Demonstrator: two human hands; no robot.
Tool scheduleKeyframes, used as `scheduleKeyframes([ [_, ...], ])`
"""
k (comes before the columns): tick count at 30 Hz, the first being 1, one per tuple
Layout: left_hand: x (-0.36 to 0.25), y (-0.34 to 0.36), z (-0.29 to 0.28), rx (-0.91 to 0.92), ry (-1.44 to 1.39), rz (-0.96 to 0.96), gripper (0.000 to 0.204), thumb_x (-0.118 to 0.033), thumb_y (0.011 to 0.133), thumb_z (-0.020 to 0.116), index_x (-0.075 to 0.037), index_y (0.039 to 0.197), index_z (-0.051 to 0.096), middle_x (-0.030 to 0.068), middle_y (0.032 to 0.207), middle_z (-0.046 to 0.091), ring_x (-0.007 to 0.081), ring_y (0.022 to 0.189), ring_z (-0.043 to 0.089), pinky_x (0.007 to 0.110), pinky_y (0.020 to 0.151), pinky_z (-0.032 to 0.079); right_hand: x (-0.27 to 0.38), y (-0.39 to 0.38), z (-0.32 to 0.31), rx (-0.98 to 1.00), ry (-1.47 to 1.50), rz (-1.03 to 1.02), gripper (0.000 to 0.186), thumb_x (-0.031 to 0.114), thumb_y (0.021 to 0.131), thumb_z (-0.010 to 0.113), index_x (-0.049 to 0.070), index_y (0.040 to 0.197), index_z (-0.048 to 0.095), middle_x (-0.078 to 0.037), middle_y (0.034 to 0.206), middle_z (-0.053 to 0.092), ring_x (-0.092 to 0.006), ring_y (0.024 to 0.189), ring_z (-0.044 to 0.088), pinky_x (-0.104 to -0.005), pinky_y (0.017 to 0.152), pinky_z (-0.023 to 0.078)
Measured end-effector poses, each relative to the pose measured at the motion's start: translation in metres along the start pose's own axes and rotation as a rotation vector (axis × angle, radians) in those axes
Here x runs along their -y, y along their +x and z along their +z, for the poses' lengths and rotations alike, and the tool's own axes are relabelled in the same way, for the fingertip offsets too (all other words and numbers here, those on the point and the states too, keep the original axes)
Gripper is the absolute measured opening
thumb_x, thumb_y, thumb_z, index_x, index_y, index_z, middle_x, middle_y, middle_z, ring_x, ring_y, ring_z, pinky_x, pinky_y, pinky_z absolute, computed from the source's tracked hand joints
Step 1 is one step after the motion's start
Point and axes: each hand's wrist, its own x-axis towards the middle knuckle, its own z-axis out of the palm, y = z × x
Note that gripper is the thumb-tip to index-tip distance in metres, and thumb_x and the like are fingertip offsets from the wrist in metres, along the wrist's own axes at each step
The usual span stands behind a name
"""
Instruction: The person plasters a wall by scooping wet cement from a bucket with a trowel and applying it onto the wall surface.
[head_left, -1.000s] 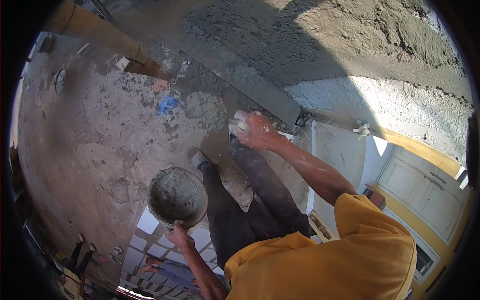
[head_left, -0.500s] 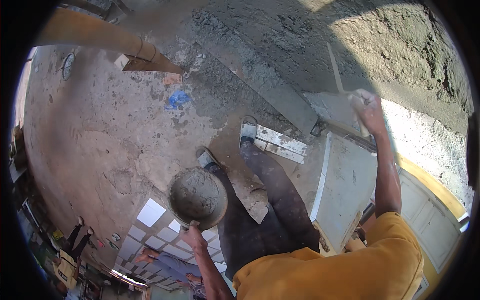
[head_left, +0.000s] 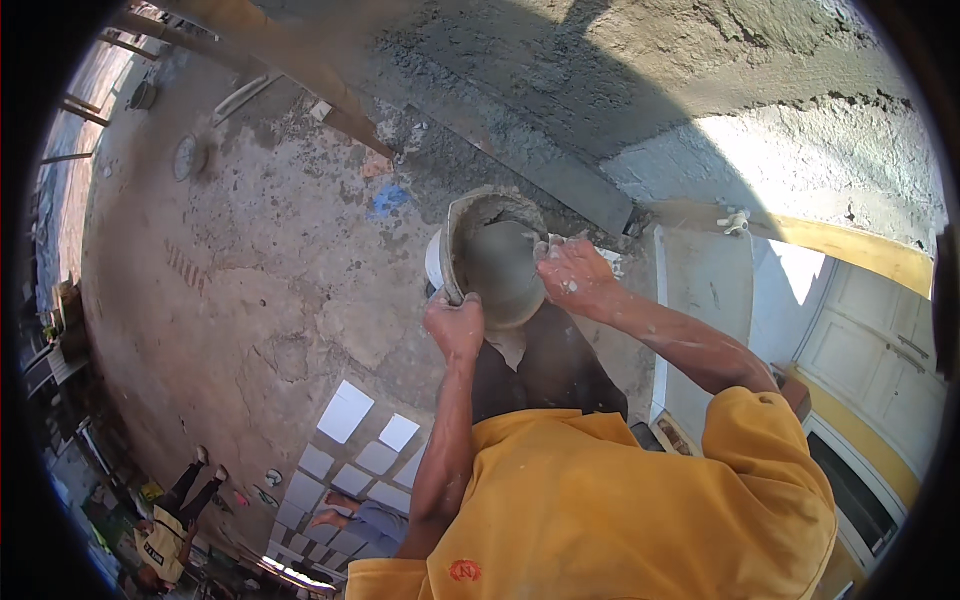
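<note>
My left hand (head_left: 455, 325) is closed on the rim of a round bowl (head_left: 453, 240) of wet grey mortar, held out in front of me above my legs. My right hand (head_left: 578, 275) is closed at the bowl's right side, on what looks like the trowel handle; the blade is mostly hidden in the bowl. A pale rounded object (head_left: 434, 262), partly hidden, shows behind the bowl's left side.
Above right is a freshly mortared wall (head_left: 750, 70) above a door (head_left: 880, 340). A wooden post (head_left: 355, 120), blue scrap (head_left: 388, 200) and floor tiles (head_left: 345, 410) lie around me. Two other people (head_left: 160, 540) (head_left: 370, 525) are at the lower left.
My right hand has come down from the wall to the bowl. My left hand has raised the bowl toward the centre, where both hands now meet.
</note>
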Motion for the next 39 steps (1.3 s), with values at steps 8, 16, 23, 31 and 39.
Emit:
scheduleKeyframes([
  [8,-0.030,-0.023,-0.040,0.161,-0.073,0.238,0.028,-0.004,0.076,0.067,0.007,0.101,0.074,0.0161,0.087,0.077,0.0210,0.078,0.072,0.038,0.077,0.055,0.039,-0.001,0.005,0.270,0.270,0.371,0.033,0.022,0.078,0.069,-0.007,0.094,0.064,-0.023,0.087,0.070,-0.0404,0.093,0.069,-0.0466,0.082,0.055],
  [16,-0.007,-0.010,-0.088,0.128,-0.210,-0.015,0.017,0.006,0.074,0.066,0.002,0.090,0.067,0.0024,0.078,0.065,0.0126,0.066,0.059,0.029,0.062,0.048,0.119,-0.017,-0.043,0.107,0.890,0.673,0.038,0.029,0.087,0.064,-0.005,0.105,0.067,-0.026,0.092,0.070,-0.0425,0.090,0.068,-0.0472,0.084,0.053],
  [23,0.057,0.008,-0.125,-0.027,-0.439,-0.198,0.025,0.012,0.070,0.064,0.009,0.095,0.063,0.0074,0.092,0.065,0.0175,0.072,0.061,0.034,0.061,0.052,0.088,-0.015,-0.107,0.045,0.569,0.554,0.038,0.034,0.088,0.066,-0.002,0.099,0.067,-0.025,0.095,0.070,-0.0453,0.097,0.067,-0.0523,0.085,0.052],
  [31,0.164,0.036,-0.171,-0.360,-0.239,-0.451,0.044,0.003,0.061,0.069,0.021,0.100,0.058,0.0216,0.105,0.065,0.0301,0.084,0.065,0.043,0.074,0.054,0.044,-0.058,-0.341,0.097,0.330,0.250,0.041,0.039,0.090,0.071,0.004,0.111,0.064,-0.022,0.081,0.067,-0.0424,0.083,0.066,-0.0500,0.075,0.051],
  [39,0.206,0.019,-0.206,-0.526,-0.185,-0.508,0.033,-0.003,0.068,0.064,0.018,0.094,0.064,0.0205,0.099,0.067,0.0331,0.084,0.069,0.049,0.068,0.058,-0.092,-0.081,-0.438,0.137,0.908,0.388,0.025,0.022,0.096,0.069,-0.002,0.088,0.070,-0.007,0.068,0.067,-0.0130,0.055,0.062,-0.0306,0.048,0.049],
])
